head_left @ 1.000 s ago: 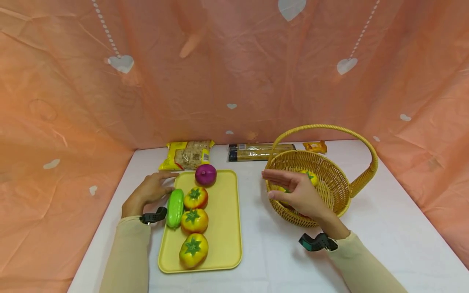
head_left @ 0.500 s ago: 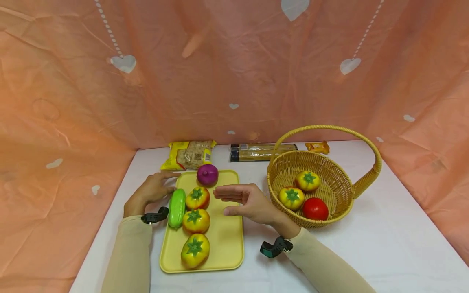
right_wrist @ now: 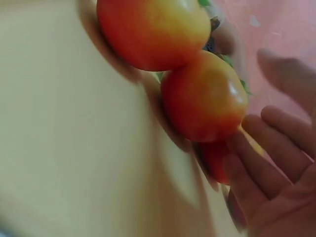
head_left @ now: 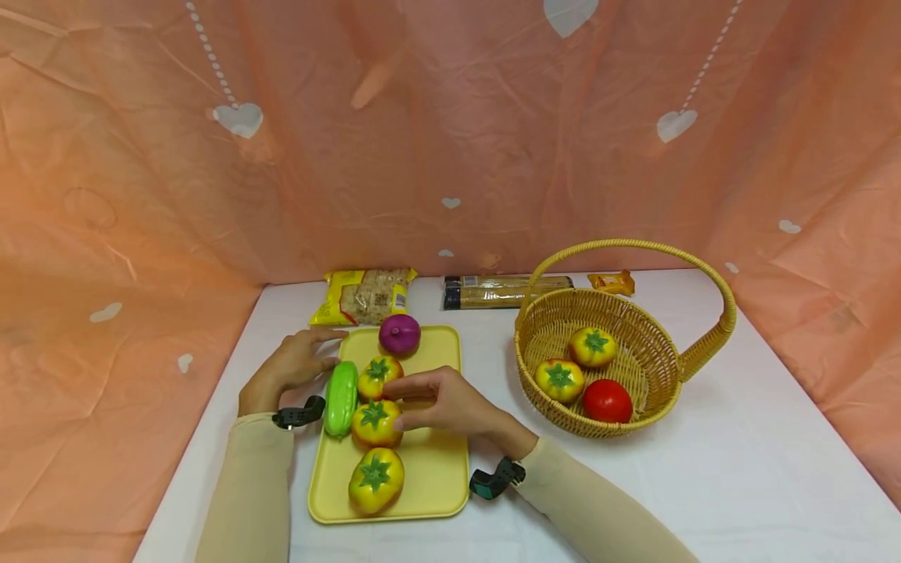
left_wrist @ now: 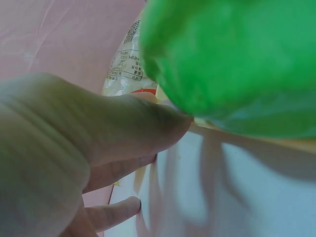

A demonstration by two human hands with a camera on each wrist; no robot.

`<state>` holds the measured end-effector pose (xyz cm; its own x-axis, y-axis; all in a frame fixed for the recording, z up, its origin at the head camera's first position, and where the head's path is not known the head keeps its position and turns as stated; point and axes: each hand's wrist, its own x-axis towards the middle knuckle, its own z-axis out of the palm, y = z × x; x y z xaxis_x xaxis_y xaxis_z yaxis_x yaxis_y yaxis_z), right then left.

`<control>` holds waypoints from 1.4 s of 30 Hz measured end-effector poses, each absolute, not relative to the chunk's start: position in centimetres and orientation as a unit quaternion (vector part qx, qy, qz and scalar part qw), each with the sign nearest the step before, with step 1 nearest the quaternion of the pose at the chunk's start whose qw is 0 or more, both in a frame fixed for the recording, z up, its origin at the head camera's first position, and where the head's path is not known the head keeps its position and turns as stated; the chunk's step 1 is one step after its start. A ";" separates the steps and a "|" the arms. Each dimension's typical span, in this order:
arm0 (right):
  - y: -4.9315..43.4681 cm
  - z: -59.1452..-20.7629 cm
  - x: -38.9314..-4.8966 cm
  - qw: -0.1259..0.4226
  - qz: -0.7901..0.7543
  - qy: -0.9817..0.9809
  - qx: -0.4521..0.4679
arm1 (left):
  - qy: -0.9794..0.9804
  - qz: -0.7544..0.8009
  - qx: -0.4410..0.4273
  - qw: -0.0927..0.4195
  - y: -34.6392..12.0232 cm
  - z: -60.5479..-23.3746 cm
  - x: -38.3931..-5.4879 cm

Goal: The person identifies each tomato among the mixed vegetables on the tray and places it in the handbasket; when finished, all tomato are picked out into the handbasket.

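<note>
My left hand lies at the left edge of the yellow tray, fingers extended. In the left wrist view its thumb reaches the end of the green cucumber. My right hand is over the tray with thumb and fingers spread around the right side of the middle yellow-red tomato. Its fingertips overlap the far tomato in the head view. In the right wrist view, the fingers are straight beside the tomatoes. A third tomato sits nearest me, and a purple onion lies at the back.
Right of the tray stands a wicker basket with a tall handle, holding two yellow tomatoes and a red one. Behind are a yellow food bag, noodle packs and a small orange packet.
My right hand has left the basket and moved left to the tomatoes on the tray, uncovering the basket's contents. The left hand keeps its place.
</note>
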<state>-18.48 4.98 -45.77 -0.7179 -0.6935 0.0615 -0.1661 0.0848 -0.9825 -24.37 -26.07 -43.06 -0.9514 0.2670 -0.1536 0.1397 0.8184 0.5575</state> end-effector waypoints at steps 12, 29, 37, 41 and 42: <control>3.7 -46.2 -18.2 0.172 -0.505 0.790 -0.302 | 0.948 0.280 0.108 0.107 -26.0 -43.0 -24.3; 15.4 -41.3 -16.3 0.170 -0.614 0.722 -0.271 | 0.946 0.282 0.096 0.123 -26.0 -43.0 -24.4; 22.9 -40.1 -14.9 0.117 -0.637 0.721 -0.245 | 0.947 0.283 0.101 0.117 -25.9 -42.8 -24.3; 25.9 -39.9 -14.3 0.114 -0.635 0.731 -0.222 | 0.946 0.283 0.098 0.119 -25.9 -42.9 -24.3; 26.6 -39.8 -14.1 0.112 -0.631 0.737 -0.213 | 0.946 0.284 0.097 0.121 -25.9 -42.9 -24.3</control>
